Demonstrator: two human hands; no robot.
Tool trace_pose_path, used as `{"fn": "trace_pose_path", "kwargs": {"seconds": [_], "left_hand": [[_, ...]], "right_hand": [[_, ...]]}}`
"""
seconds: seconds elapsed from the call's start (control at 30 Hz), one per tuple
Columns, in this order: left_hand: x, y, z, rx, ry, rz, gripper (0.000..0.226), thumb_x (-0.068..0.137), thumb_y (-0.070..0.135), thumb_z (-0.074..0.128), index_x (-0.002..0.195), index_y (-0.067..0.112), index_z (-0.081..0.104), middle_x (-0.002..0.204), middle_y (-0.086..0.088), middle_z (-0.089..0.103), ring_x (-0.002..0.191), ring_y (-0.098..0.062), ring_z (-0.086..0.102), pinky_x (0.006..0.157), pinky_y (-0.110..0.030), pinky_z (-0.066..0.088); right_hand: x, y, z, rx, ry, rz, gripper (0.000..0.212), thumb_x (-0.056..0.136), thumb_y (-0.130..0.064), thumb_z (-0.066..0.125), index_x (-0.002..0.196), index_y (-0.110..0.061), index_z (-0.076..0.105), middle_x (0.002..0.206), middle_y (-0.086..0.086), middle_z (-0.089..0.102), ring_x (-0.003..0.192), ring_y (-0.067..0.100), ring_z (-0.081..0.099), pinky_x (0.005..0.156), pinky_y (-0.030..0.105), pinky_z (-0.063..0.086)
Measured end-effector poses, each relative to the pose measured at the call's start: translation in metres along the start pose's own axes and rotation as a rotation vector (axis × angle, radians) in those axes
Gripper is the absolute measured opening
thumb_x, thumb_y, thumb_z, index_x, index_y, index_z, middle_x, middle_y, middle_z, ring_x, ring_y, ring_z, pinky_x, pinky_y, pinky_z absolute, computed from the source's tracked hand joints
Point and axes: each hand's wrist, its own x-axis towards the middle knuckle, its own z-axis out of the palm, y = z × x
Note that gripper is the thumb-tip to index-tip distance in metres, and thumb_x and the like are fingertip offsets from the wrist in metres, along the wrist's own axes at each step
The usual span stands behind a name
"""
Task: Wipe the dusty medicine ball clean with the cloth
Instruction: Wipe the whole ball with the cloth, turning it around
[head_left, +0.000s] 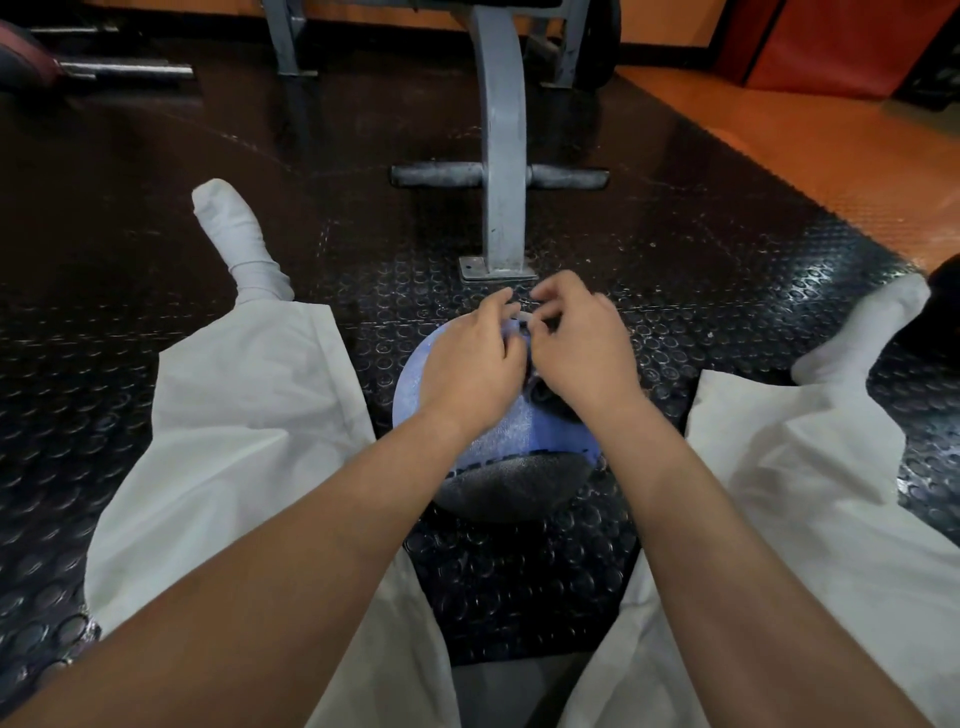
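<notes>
The medicine ball (498, 441) lies on the floor between my spread legs. It has a pale blue pebbled panel and a dark grey panel (514, 483) dulled with dust. Both hands hover over its far top side. My left hand (472, 364) and my right hand (582, 348) have curled fingers that meet at a thin pale strip, apparently the edge of the cloth (523, 316), and pinch it. Most of the cloth is hidden under my hands.
I sit on a black studded rubber mat (701, 291) in white trousers and socks. A grey steel machine post (501, 156) with a crossbar and bolted foot stands just beyond the ball. A barbell (124, 70) lies far left, and orange flooring runs along the right.
</notes>
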Motion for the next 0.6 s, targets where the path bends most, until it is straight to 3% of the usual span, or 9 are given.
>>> {"fn": "trace_pose_path", "kwargs": {"seconds": [0.13,0.37,0.6], "left_hand": [[0.003,0.003,0.001,-0.004,0.004,-0.017,0.048,0.102,0.024,0.037,0.149,0.016,0.032,0.137,-0.001,0.056,0.118,-0.019,0.055,0.084,-0.030,0.042],[0.005,0.003,-0.001,-0.029,-0.034,-0.038,0.048,0.102,0.022,0.034,0.150,0.017,0.030,0.146,0.012,0.049,0.127,-0.011,0.049,0.094,-0.024,0.038],[-0.001,0.003,0.001,-0.024,-0.001,-0.026,0.047,0.102,0.022,0.036,0.149,0.017,0.033,0.139,0.001,0.055,0.120,-0.016,0.054,0.088,-0.030,0.045]], "right_hand": [[0.023,0.000,0.002,0.077,-0.104,0.048,0.016,0.089,-0.012,0.056,0.102,-0.022,0.055,0.091,-0.006,0.063,0.097,0.023,0.058,0.085,0.044,0.049],[-0.011,0.016,-0.002,0.064,0.056,0.009,0.013,0.091,-0.015,0.059,0.097,-0.024,0.052,0.085,-0.013,0.060,0.097,0.021,0.055,0.077,0.034,0.045],[0.016,-0.002,-0.004,-0.021,-0.068,-0.001,0.019,0.087,-0.008,0.055,0.101,-0.020,0.055,0.086,-0.005,0.064,0.091,0.024,0.059,0.081,0.043,0.049]]}}
